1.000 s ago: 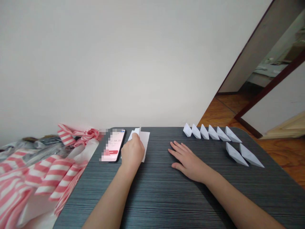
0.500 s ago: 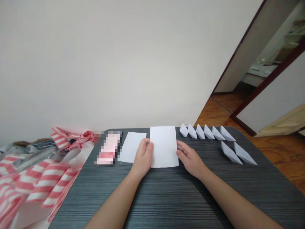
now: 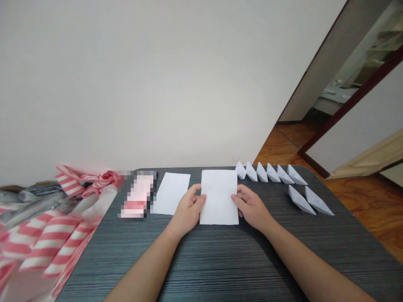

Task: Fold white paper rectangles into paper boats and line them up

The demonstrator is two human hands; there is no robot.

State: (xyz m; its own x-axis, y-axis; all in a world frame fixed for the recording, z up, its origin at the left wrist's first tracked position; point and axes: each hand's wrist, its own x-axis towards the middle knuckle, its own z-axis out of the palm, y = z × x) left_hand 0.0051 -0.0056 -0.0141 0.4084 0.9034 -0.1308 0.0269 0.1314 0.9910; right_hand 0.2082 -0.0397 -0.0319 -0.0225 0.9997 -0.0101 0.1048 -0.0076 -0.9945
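A plain white sheet of paper (image 3: 219, 201) is held up between my two hands over the dark table. My left hand (image 3: 190, 208) pinches its left edge, thumb in front and fingers behind. On the opposite edge, my right hand (image 3: 252, 206) grips it the same way. Another white sheet (image 3: 171, 193) lies flat on the table just left of my left hand. Several folded white paper boats (image 3: 262, 172) stand in a row at the back right, and two more folded pieces (image 3: 317, 201) sit in front of that row.
The dark wood-grain table (image 3: 201, 260) backs onto a pale wall (image 3: 189, 84). At its left end lies a blurred-out pink rectangular object (image 3: 138, 195). Red-and-white striped cloth (image 3: 47, 239) is heaped beyond the left edge. A doorway and wooden floor (image 3: 283, 144) show on the right.
Both hands have closed further onto the sheet, with the right thumb now over its front. The sheet has come slightly lower and nearer. The whole view has shifted a little.
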